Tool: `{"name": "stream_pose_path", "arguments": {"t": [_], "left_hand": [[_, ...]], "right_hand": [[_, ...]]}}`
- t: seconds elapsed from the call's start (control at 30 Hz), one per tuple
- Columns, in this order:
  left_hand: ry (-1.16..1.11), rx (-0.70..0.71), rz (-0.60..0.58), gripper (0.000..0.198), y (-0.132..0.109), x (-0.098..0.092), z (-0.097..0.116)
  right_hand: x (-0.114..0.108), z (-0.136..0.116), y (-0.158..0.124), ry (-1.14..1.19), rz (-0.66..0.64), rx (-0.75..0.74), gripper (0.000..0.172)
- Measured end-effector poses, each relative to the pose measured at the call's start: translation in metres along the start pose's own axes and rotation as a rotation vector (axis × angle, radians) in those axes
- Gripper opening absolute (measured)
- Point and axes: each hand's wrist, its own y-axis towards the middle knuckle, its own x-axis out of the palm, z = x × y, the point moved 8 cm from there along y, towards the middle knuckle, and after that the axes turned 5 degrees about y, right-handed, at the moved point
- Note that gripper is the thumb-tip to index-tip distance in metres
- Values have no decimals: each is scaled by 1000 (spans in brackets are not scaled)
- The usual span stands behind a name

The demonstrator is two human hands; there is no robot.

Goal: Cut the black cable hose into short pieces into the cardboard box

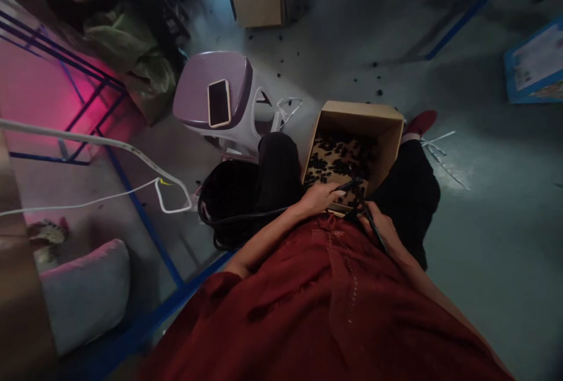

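Note:
An open cardboard box (387, 126) rests between my knees, its floor covered with several small black parts (336, 155). My left hand (323, 196) lies at the box's near edge with its fingers closed around the end of a thin black cable (352, 183). My right hand (380, 223) sits just to the right, below the box edge, fingers closed on the same black cable (373, 225), which runs down toward my lap. A coil of black cable (220, 211) hangs by my left knee.
A purple plastic stool (193, 91) with a phone (219, 102) on it stands left of the box. A second cardboard box (259, 3) sits farther off on the grey floor, black bits scattered around. A blue metal frame (145, 217) and white cable (132, 149) are at left. Another person's hands show top left.

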Motion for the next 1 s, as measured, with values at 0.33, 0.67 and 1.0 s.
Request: {"name": "stream_pose_path", "arguments": {"t": [0.33, 0.67, 1.0], "left_hand": [[58, 81, 94, 40, 5, 20, -1], [22, 68, 70, 38, 6, 24, -4], [38, 4, 64, 34, 9, 17, -6]], "right_hand": [[-7, 9, -6, -84, 38, 73, 34], [-5, 14, -7, -134, 28, 105, 33], [-4, 6, -3, -55, 23, 56, 31]]}}
